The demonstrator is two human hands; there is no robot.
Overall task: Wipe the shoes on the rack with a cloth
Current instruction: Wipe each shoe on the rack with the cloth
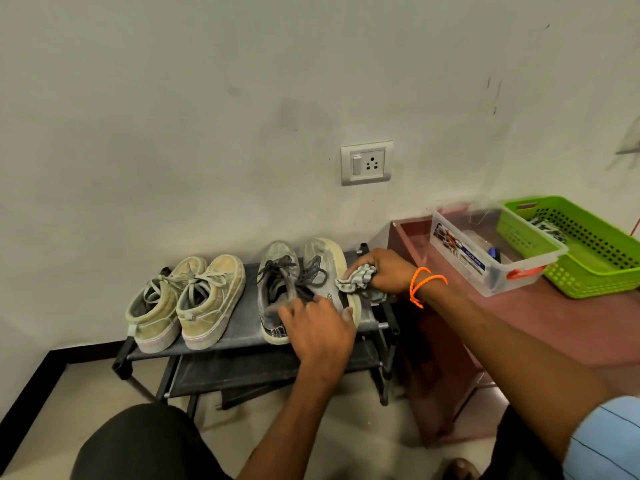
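While the left hand (317,327) lies nearest, its fingers curled over the heel of the right-hand grey shoe (329,271) and tipping it on its side on the rack (242,337), the right hand (384,271) just beyond bunches a grey cloth (356,278) against that shoe's pale sole. Left of the fingers sits its grey partner (277,289), farther left a beige pair (188,303).

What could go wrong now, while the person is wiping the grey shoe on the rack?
1. The right grey shoe is tipped on its side near the rack's right end; the cloth's push might slide it off.
2. The loose laces could catch in the cloth.
3. The left hand holds only the heel, so the shoe may twist.
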